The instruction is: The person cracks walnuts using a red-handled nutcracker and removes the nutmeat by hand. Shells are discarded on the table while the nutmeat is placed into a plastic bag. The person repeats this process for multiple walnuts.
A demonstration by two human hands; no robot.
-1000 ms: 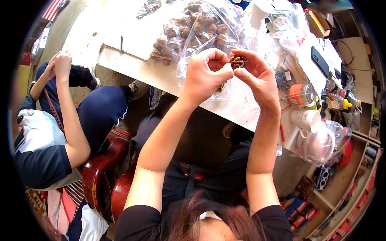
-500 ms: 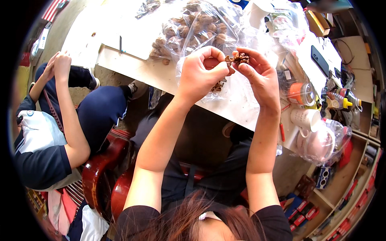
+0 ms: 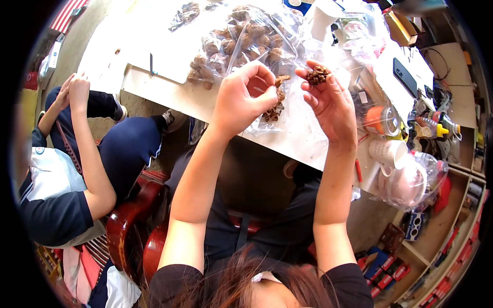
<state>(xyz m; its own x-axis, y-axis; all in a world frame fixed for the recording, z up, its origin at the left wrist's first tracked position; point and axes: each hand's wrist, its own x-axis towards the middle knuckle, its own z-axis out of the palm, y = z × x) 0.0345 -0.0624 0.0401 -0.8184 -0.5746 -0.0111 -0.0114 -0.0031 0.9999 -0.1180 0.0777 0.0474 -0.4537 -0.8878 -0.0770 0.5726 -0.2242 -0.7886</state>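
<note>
Over the table's near edge, my left hand (image 3: 242, 98) pinches a small brown walnut shell piece (image 3: 281, 80) between thumb and fingertips. To its right, my right hand (image 3: 333, 110) holds a partly broken walnut (image 3: 318, 75), dark and crumpled, in its bent fingers. The two hands are apart. Below the left fingertips, a small heap of walnut shell bits (image 3: 272, 113) lies on clear plastic. Just beyond the hands is a transparent bag (image 3: 251, 38) full of whole walnuts.
A white mug (image 3: 387, 153), a jar with an orange band (image 3: 381, 121) and a plastic-wrapped pink object (image 3: 405, 180) stand at the table's right side. A black phone (image 3: 405, 78) lies farther back. Another person (image 3: 67, 179) sits at the left with hands together.
My hands have moved apart. The left has drawn leftward with a shell piece in its pinch, while the right has kept the walnut and turned more open toward me.
</note>
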